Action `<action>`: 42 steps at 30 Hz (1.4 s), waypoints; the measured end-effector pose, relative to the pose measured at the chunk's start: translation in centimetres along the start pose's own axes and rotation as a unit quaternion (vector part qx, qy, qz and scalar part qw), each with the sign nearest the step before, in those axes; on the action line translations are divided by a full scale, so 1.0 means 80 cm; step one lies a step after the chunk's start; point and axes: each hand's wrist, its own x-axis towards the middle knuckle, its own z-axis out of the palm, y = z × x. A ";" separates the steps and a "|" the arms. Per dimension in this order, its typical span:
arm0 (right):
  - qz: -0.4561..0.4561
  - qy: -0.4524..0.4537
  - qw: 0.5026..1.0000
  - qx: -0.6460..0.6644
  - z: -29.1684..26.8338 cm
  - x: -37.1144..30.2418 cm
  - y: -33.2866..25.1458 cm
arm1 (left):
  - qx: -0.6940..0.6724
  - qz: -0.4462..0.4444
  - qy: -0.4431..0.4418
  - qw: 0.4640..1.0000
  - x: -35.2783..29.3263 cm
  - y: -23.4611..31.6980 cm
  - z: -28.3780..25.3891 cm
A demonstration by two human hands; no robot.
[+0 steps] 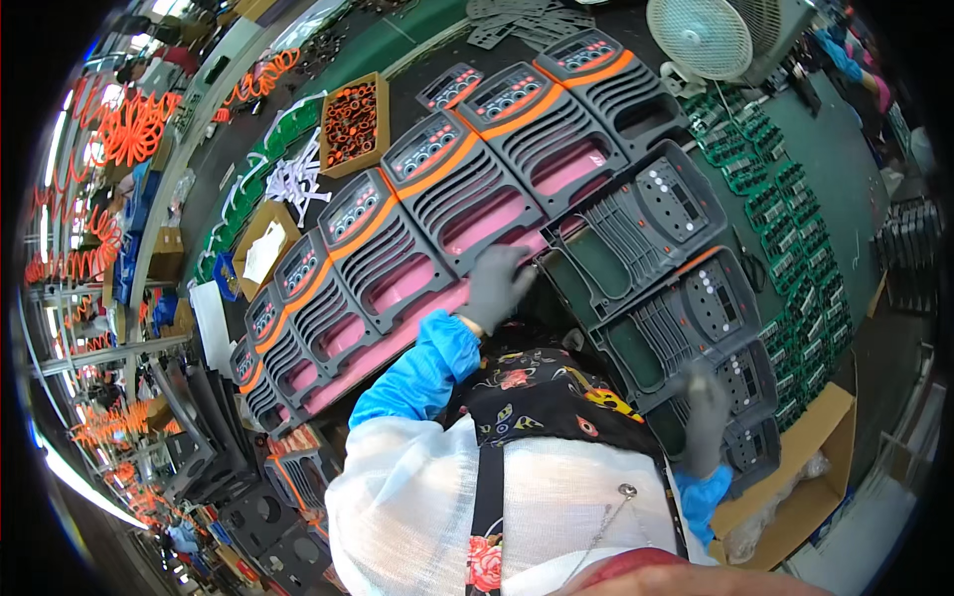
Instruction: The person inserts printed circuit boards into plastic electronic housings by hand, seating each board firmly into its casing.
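Both my hands wear grey gloves below blue sleeve covers. My left hand (494,288) rests at the near edge of the pink bench strip (452,298), fingers stretched toward the lower corner of a grey panel with an orange band (460,184). To the right, my right hand (704,415) hovers over or touches a plain grey panel (737,377); its fingers are blurred, so any grip is unclear. Another plain grey panel (686,308) lies just beyond it, and a larger plain grey panel (666,204) lies farther up that row.
Several orange-banded panels form a curved row on the left. Green circuit boards (795,248) stand in rows at right, near an open carton (795,477). A box of small orange-and-black parts (353,124), white strips (295,179) and a fan (699,38) are at the back.
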 end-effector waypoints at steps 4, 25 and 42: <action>-0.120 0.034 0.979 -0.164 0.068 0.137 -0.088 | 0.119 -0.071 0.187 0.973 0.013 -0.034 -0.025; -0.180 -0.113 0.865 -0.454 0.298 0.343 -0.048 | 0.001 -0.073 -0.102 0.992 0.098 -0.032 0.032; 0.215 -0.228 0.899 0.304 0.195 0.452 0.007 | -0.305 -0.258 0.406 0.822 0.137 0.020 -0.124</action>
